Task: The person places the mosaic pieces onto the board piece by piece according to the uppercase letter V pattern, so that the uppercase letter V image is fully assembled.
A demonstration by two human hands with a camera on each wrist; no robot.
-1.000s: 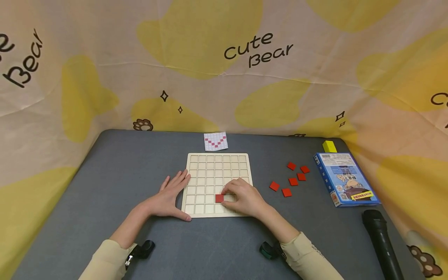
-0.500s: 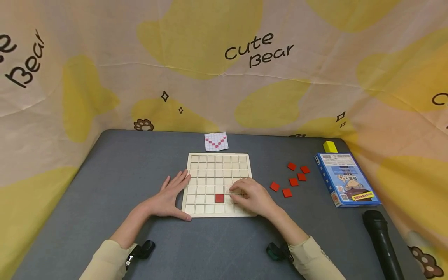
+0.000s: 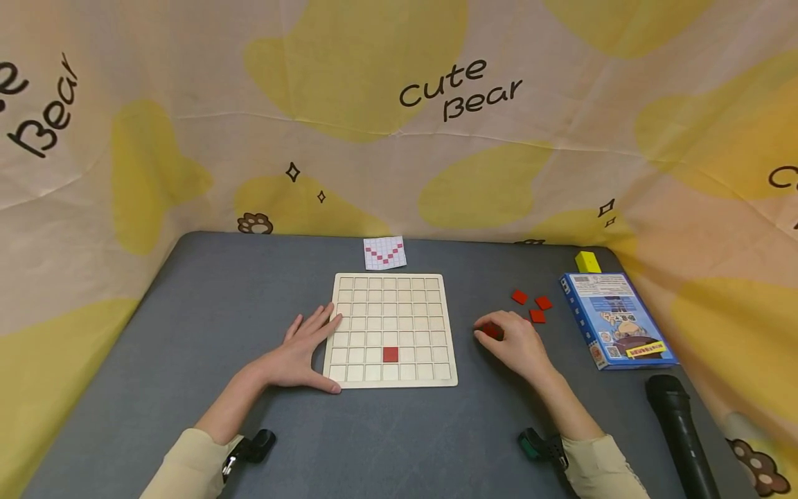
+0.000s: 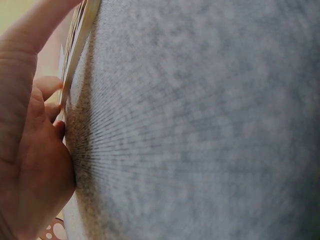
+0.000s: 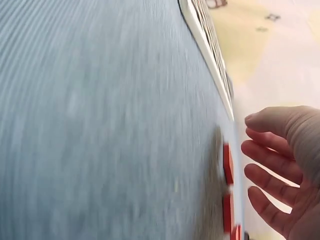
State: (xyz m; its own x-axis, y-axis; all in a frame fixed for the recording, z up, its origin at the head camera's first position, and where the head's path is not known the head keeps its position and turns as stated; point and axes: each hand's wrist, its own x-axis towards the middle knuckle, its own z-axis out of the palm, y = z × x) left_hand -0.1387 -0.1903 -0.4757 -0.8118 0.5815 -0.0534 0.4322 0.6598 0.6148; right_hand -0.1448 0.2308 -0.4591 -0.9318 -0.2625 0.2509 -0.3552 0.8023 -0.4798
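A cream grid board lies flat on the grey table, with one red square tile in a lower cell. My left hand rests at the board's left side, fingers spread on its edge and thumb at the near corner. Right of the board, my right hand hovers low over the loose red tiles. One tile shows between its thumb and forefinger. In the right wrist view, the fingers are loosely bent and stay apart from the nearby red tiles. Some tiles are hidden under this hand.
Farther right are several more red tiles. A blue box lies at the right side, with a yellow block behind it and a black microphone in front. Beyond the board lies a pattern card showing a pink V.
My right hand has moved right, off the board, to the loose tiles. The red tile stays in its cell where the fingers left it. My left hand has hardly moved.
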